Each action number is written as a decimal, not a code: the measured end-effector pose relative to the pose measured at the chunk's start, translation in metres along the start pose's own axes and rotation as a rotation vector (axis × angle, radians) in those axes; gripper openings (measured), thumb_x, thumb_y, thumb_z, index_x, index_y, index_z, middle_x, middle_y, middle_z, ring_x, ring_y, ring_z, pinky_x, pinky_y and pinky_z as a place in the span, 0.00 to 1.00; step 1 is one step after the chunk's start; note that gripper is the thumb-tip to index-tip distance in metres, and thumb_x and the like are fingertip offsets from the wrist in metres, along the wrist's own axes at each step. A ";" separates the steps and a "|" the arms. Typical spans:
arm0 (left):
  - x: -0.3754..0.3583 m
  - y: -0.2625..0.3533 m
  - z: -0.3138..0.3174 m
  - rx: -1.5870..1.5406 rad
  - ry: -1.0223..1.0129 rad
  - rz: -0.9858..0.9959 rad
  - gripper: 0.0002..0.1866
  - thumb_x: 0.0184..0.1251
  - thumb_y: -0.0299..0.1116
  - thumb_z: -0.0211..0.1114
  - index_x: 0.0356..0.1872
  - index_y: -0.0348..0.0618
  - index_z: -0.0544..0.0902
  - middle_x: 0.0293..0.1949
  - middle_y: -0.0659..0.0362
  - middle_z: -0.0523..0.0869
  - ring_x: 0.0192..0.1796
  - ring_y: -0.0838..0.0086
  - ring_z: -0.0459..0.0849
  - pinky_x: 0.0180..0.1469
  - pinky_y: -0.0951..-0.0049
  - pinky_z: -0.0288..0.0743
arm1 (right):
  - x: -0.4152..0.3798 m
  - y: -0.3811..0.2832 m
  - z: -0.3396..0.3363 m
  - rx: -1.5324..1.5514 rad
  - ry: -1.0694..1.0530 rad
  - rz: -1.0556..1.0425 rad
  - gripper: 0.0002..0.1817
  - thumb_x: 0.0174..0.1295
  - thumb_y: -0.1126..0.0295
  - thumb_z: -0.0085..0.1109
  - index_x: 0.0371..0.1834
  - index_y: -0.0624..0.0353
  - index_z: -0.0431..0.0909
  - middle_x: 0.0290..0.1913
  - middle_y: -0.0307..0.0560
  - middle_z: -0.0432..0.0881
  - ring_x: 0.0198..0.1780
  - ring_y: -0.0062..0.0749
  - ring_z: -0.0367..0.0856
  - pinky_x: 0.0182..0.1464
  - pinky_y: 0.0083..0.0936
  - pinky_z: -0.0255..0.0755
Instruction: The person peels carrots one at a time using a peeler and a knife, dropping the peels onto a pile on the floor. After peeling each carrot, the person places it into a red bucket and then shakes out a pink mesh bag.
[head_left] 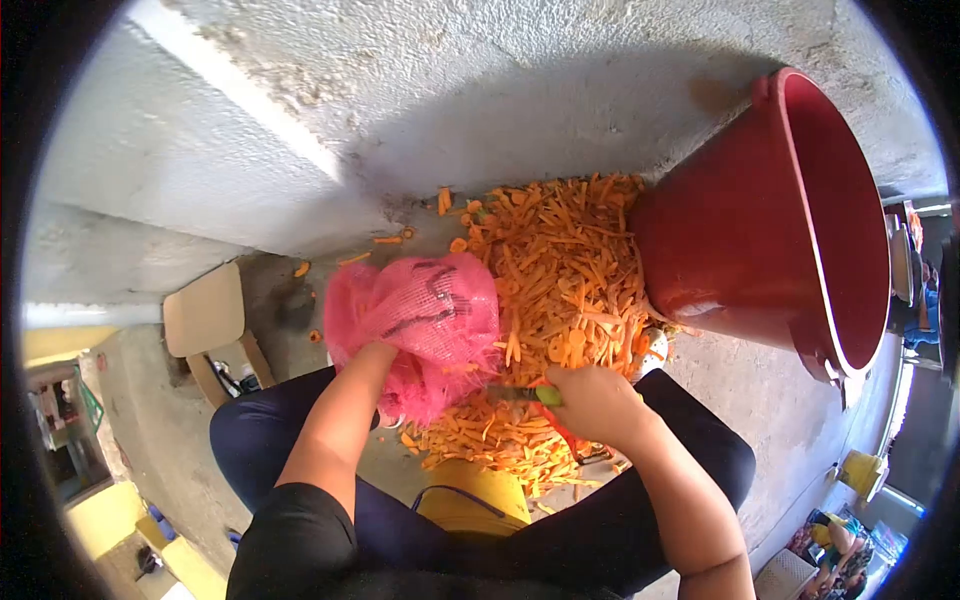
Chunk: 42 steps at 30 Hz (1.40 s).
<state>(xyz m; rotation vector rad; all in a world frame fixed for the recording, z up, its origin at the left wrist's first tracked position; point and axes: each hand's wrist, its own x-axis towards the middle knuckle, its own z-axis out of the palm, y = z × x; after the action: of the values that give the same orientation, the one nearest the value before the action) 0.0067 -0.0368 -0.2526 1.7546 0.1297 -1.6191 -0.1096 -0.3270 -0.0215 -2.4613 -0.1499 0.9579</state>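
Bright daylight falls from the upper left, whitening the concrete wall (200,150) almost to glare. A broad soft shadow lies across the wall above the carrot peelings (560,280). The fisheye bends everything, black vignette fills the corners, and edges go soft.

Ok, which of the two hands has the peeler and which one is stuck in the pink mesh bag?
The right hand grips the green-handled peeler over the carrot peelings; the left hand reaches into the pink mesh bag.

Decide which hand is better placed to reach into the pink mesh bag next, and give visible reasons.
Probably the left hand: it already rests at the pink mesh bag, while the right hand grips a green-handled tool over the carrot peels.
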 end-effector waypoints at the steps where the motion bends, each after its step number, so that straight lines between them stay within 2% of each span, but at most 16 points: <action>1: -0.007 0.003 0.007 -0.011 -0.027 -0.009 0.22 0.46 0.47 0.58 0.43 0.48 0.77 0.31 0.52 0.81 0.34 0.62 0.80 0.36 0.66 0.72 | -0.003 -0.002 -0.001 0.003 0.003 0.001 0.14 0.53 0.59 0.50 0.32 0.58 0.70 0.23 0.57 0.76 0.30 0.53 0.76 0.33 0.43 0.68; 8: -0.058 -0.052 0.098 0.066 0.047 -0.156 0.24 0.46 0.49 0.59 0.45 0.49 0.77 0.31 0.52 0.81 0.34 0.62 0.80 0.36 0.67 0.72 | -0.024 -0.008 -0.003 0.047 0.075 0.002 0.11 0.51 0.62 0.50 0.31 0.59 0.70 0.28 0.58 0.76 0.34 0.53 0.75 0.36 0.43 0.67; 11: -0.095 -0.061 0.136 0.287 0.131 -0.161 0.24 0.45 0.49 0.59 0.45 0.50 0.76 0.31 0.53 0.81 0.34 0.63 0.80 0.36 0.67 0.72 | -0.028 0.011 0.004 0.012 0.135 -0.054 0.10 0.48 0.66 0.51 0.31 0.60 0.71 0.28 0.57 0.76 0.35 0.52 0.74 0.38 0.41 0.67; 14: -0.184 0.014 0.173 0.767 0.154 -0.002 0.31 0.38 0.45 0.64 0.47 0.38 0.74 0.42 0.52 0.80 0.45 0.68 0.78 0.47 0.70 0.71 | -0.042 0.021 0.003 0.006 0.220 -0.021 0.11 0.47 0.67 0.52 0.31 0.61 0.71 0.28 0.57 0.76 0.35 0.52 0.74 0.38 0.41 0.66; 15: -0.174 0.003 0.178 0.625 0.161 0.098 0.32 0.37 0.43 0.65 0.46 0.34 0.72 0.39 0.51 0.80 0.45 0.67 0.78 0.48 0.71 0.70 | -0.048 0.023 0.000 0.013 0.236 -0.019 0.11 0.47 0.67 0.52 0.31 0.62 0.71 0.28 0.58 0.76 0.34 0.53 0.74 0.37 0.41 0.66; 18: -0.206 0.082 0.200 0.477 0.025 0.251 0.36 0.34 0.42 0.67 0.48 0.31 0.69 0.40 0.49 0.78 0.48 0.67 0.76 0.50 0.72 0.68 | -0.063 0.035 -0.008 0.028 0.312 0.012 0.13 0.52 0.63 0.49 0.32 0.61 0.73 0.31 0.58 0.77 0.36 0.53 0.75 0.39 0.42 0.67; 21: -0.126 0.074 0.199 0.477 0.057 0.546 0.42 0.37 0.41 0.67 0.54 0.29 0.58 0.50 0.47 0.72 0.54 0.66 0.70 0.53 0.72 0.64 | -0.070 0.056 -0.017 0.133 0.551 0.144 0.13 0.51 0.64 0.50 0.32 0.64 0.72 0.30 0.62 0.76 0.36 0.54 0.74 0.39 0.42 0.67; 23: -0.106 0.108 0.205 0.381 0.091 0.531 0.44 0.41 0.42 0.64 0.57 0.28 0.53 0.53 0.45 0.69 0.56 0.63 0.69 0.54 0.71 0.64 | -0.077 0.064 -0.026 0.211 0.629 0.252 0.13 0.51 0.66 0.51 0.33 0.65 0.72 0.30 0.64 0.75 0.37 0.55 0.74 0.39 0.41 0.67; 26: -0.024 0.136 0.211 0.638 0.359 0.208 0.41 0.44 0.41 0.62 0.61 0.45 0.54 0.58 0.48 0.64 0.58 0.59 0.67 0.55 0.63 0.63 | -0.080 0.070 -0.034 0.272 0.672 0.209 0.13 0.51 0.65 0.51 0.33 0.66 0.72 0.30 0.64 0.75 0.37 0.55 0.74 0.39 0.40 0.67; 29: -0.009 0.168 0.224 0.852 0.422 0.082 0.44 0.46 0.47 0.63 0.64 0.59 0.47 0.64 0.52 0.54 0.61 0.53 0.61 0.57 0.52 0.58 | -0.081 0.065 -0.043 0.364 0.676 0.180 0.12 0.51 0.67 0.51 0.31 0.66 0.71 0.30 0.64 0.75 0.37 0.56 0.73 0.38 0.40 0.66; 32: 0.048 0.153 0.237 0.747 0.472 0.024 0.41 0.50 0.48 0.60 0.64 0.69 0.46 0.65 0.55 0.49 0.63 0.52 0.55 0.57 0.45 0.53 | -0.076 0.069 -0.045 0.376 0.681 0.186 0.12 0.51 0.66 0.50 0.31 0.66 0.71 0.29 0.64 0.75 0.36 0.56 0.74 0.38 0.41 0.66; 33: 0.036 0.164 0.241 0.653 0.454 -0.039 0.39 0.53 0.48 0.58 0.64 0.66 0.45 0.65 0.56 0.49 0.63 0.53 0.54 0.57 0.46 0.53 | -0.074 0.071 -0.044 0.378 0.689 0.184 0.13 0.53 0.65 0.51 0.31 0.66 0.70 0.27 0.63 0.74 0.33 0.54 0.73 0.36 0.38 0.65; 36: 0.049 0.149 0.235 0.656 0.513 0.063 0.37 0.55 0.47 0.56 0.64 0.61 0.48 0.64 0.55 0.52 0.63 0.56 0.54 0.57 0.47 0.55 | -0.071 0.076 -0.040 0.368 0.682 0.181 0.13 0.54 0.64 0.52 0.30 0.66 0.69 0.24 0.61 0.73 0.28 0.51 0.71 0.33 0.35 0.64; 37: 0.060 0.141 0.228 0.602 0.501 0.100 0.37 0.56 0.46 0.56 0.64 0.57 0.47 0.64 0.54 0.51 0.64 0.57 0.54 0.58 0.52 0.56 | -0.071 0.077 -0.041 0.358 0.679 0.178 0.14 0.55 0.64 0.52 0.30 0.66 0.69 0.24 0.61 0.73 0.27 0.51 0.71 0.33 0.34 0.64; 40: 0.069 0.126 0.214 0.463 0.476 0.194 0.37 0.57 0.43 0.55 0.64 0.46 0.46 0.64 0.52 0.49 0.64 0.59 0.53 0.60 0.64 0.57 | -0.075 0.072 -0.046 0.394 0.659 0.202 0.14 0.51 0.65 0.51 0.34 0.66 0.72 0.30 0.63 0.76 0.37 0.56 0.74 0.39 0.40 0.67; 42: 0.061 0.118 0.210 0.403 0.482 0.226 0.37 0.57 0.40 0.55 0.64 0.42 0.46 0.64 0.51 0.49 0.65 0.61 0.53 0.61 0.69 0.57 | -0.076 0.068 -0.044 0.398 0.654 0.201 0.14 0.51 0.66 0.51 0.34 0.66 0.72 0.31 0.64 0.76 0.37 0.56 0.73 0.39 0.40 0.67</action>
<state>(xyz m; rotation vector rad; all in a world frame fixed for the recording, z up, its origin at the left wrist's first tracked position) -0.0912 -0.2646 -0.2424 2.3514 -0.1776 -1.0870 -0.1419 -0.4248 0.0197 -2.2978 0.4688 0.1813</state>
